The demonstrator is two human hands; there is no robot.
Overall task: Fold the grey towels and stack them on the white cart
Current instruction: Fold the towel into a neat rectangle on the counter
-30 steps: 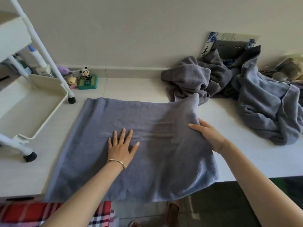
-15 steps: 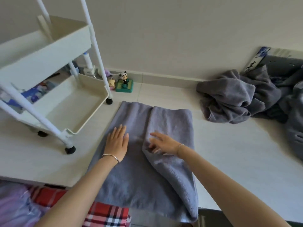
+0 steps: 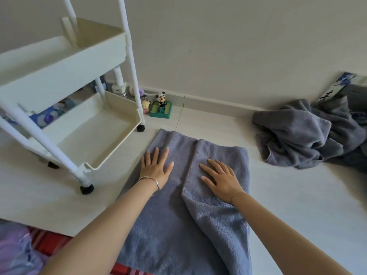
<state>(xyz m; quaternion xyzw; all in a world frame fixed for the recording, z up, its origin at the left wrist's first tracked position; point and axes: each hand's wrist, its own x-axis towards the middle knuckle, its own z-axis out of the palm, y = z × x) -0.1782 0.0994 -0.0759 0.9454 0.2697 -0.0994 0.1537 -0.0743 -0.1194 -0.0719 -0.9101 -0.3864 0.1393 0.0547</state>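
Spanning the frame from left edge to right: a pale bench [image 3: 297, 205]. Standing on it at upper left: the white cart [image 3: 65, 56], its two visible trays showing nothing inside, no towel stacked there yet. Lying at centre and reaching off the lower edge: a grey towel [image 3: 158, 225], its right part doubled over onto the middle. Heaped at the right edge, well apart from it: more towels [image 3: 301, 139], unfolded. Resting flat on the single layer at centre left: the left hand [image 3: 155, 168], fingers straight and spread, clamping nothing. Pressing flat on the folded flap at centre right: the right hand [image 3: 220, 180], fingers likewise apart, pinching nothing. Sitting by the wall behind the cart: a small panda figure [image 3: 161, 102].

Probably smoothing the first lengthwise fold. Worth sweeping outward from the crease, keeping the flap's edge straight and the lower end unwrinkled before bringing the left part across.
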